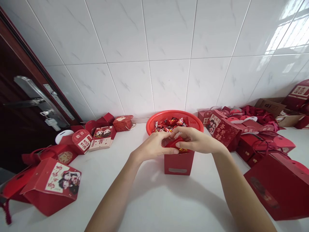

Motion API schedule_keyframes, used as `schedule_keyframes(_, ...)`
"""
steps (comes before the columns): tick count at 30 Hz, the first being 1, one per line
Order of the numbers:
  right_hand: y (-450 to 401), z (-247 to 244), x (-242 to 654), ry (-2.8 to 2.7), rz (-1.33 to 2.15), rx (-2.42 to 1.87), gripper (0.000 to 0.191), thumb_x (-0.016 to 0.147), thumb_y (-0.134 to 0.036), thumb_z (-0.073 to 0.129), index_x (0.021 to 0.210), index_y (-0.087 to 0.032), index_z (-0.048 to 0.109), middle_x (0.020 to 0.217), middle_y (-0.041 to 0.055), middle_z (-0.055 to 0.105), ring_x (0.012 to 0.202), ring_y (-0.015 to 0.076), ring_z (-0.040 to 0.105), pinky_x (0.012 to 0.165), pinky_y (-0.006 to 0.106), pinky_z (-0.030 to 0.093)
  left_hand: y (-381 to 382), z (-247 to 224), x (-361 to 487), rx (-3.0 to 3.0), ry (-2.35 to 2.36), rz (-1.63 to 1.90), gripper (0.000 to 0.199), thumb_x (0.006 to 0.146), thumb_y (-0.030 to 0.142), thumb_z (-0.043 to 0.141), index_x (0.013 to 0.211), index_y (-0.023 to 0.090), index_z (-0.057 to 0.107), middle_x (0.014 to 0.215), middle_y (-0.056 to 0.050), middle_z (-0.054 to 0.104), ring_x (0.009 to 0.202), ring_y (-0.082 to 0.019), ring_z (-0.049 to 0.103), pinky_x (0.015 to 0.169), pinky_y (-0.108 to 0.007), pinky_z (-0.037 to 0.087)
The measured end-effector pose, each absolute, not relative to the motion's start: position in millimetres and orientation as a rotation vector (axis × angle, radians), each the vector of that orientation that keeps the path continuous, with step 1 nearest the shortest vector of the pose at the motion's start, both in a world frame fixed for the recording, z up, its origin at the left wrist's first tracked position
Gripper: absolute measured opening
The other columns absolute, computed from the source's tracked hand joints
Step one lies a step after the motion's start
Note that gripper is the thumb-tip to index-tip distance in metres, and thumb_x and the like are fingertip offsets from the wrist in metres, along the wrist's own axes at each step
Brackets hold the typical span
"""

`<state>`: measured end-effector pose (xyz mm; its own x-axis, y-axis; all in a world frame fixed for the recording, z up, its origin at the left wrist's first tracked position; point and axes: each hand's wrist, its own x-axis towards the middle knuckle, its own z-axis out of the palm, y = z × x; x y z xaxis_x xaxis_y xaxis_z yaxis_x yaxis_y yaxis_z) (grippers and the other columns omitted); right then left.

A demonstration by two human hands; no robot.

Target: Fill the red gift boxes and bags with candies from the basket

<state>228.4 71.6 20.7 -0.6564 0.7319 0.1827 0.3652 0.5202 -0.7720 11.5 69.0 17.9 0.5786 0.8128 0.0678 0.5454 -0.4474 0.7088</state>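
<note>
A red gift box (179,164) stands upright on the white table before me, with a pale strip low on its near side. Both of my hands meet over its top. My left hand (155,146) curls at the left rim, its thumb lying along the near edge. My right hand (196,139) bends over from the right, its thumb pressed to a red piece (178,141) at the opening. Whether that piece is a flap or a wrapper I cannot tell. A bit of yellow print shows below the right fingers. Just behind is a red plastic basket (175,113) with wrapped candies (172,121).
More gift boxes lie at left, including a large red one (51,187) and a panda-printed one (102,137). At right are a leaning red box (223,129), a big dark red box (277,187) and a cardboard box (270,105). A tiled wall (169,80) backs the table.
</note>
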Motion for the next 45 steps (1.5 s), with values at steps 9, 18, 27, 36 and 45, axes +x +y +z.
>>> schedule_keyframes(9,73,24,230,-2.401,0.937,-0.873,0.018,0.089,-0.024,0.058,0.097,-0.017,0.072,0.080,0.0011,0.065,0.067,0.0136,0.052,0.059,0.027,0.038,69,19,10,2.190,1.078,0.521,0.037,0.076,0.049,0.077,0.103,0.025,0.069,0.093,0.001,0.066,0.083,-0.019,0.059,0.069,-0.028,0.041)
schedule_keyframes(18,75,24,232,-2.335,0.953,-0.903,0.022,0.086,-0.024,0.060,0.102,-0.018,0.075,0.086,0.0029,0.070,0.072,0.0159,0.058,0.065,0.028,0.045,71,15,14,2.128,1.070,0.566,0.047,0.079,0.051,0.075,0.118,0.026,0.069,0.108,-0.002,0.071,0.096,-0.023,0.065,0.082,-0.032,0.050)
schedule_keyframes(27,78,26,248,-2.306,1.192,-0.855,0.039,0.089,-0.044,0.067,0.117,-0.017,0.071,0.078,0.0008,0.063,0.063,0.0115,0.048,0.054,0.024,0.039,75,14,6,2.205,1.003,0.496,0.036,0.069,0.036,0.082,0.094,0.021,0.061,0.102,-0.003,0.066,0.093,-0.023,0.062,0.077,-0.034,0.049)
schedule_keyframes(36,82,23,253,-2.214,1.244,-1.000,0.029,0.088,-0.044,0.065,0.089,-0.015,0.071,0.068,-0.0020,0.053,0.061,0.0110,0.044,0.055,0.026,0.036,82,6,13,2.007,0.949,0.487,0.030,0.071,0.035,0.080,0.087,0.020,0.060,0.085,0.001,0.059,0.076,-0.017,0.056,0.066,-0.029,0.045)
schedule_keyframes(45,92,16,255,-2.088,1.429,-1.119,0.023,0.075,-0.039,0.070,0.076,-0.016,0.069,0.066,-0.0020,0.055,0.062,0.0120,0.047,0.057,0.027,0.039,85,1,12,1.960,0.865,0.424,0.041,0.068,0.038,0.085,0.089,0.021,0.055,0.096,0.001,0.059,0.086,-0.017,0.057,0.074,-0.031,0.050)
